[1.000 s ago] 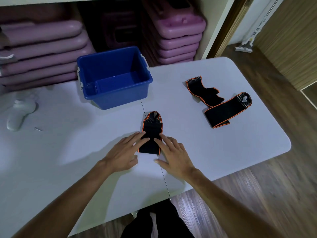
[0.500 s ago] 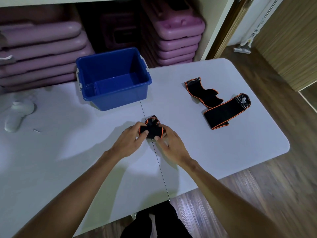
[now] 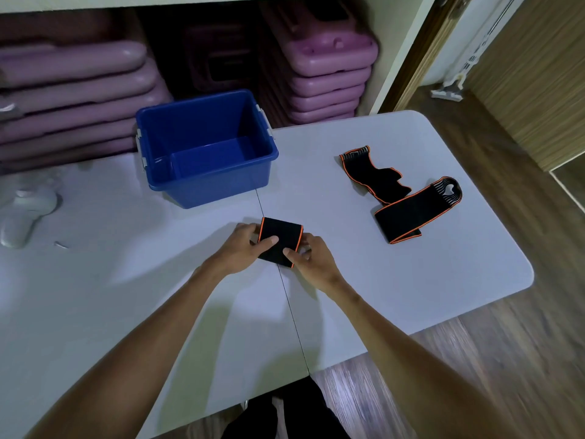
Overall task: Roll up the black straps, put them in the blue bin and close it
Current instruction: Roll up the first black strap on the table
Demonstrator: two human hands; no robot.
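A rolled black strap with orange edging (image 3: 282,231) lies on the white table (image 3: 364,280) near its middle seam. My left hand (image 3: 243,248) grips its left end and my right hand (image 3: 311,256) grips its right end, thumbs on top. The open blue bin (image 3: 205,150) stands just behind, with nothing visible inside and no lid in view. Two more black straps lie unrolled to the right: one wavy strap (image 3: 373,177) farther back and one folded strap (image 3: 414,210) nearer, overlapping it.
A white game-controller-like object (image 3: 23,213) and a small metal bit (image 3: 60,245) lie at the table's left. Stacked purple step platforms (image 3: 323,71) fill the shelf behind. Wooden floor lies to the right and in front of the table's rounded corner.
The strap lay flat under both hands a second ago. It has since been rolled up away from me into a compact roll, and both hands have moved forward with it.
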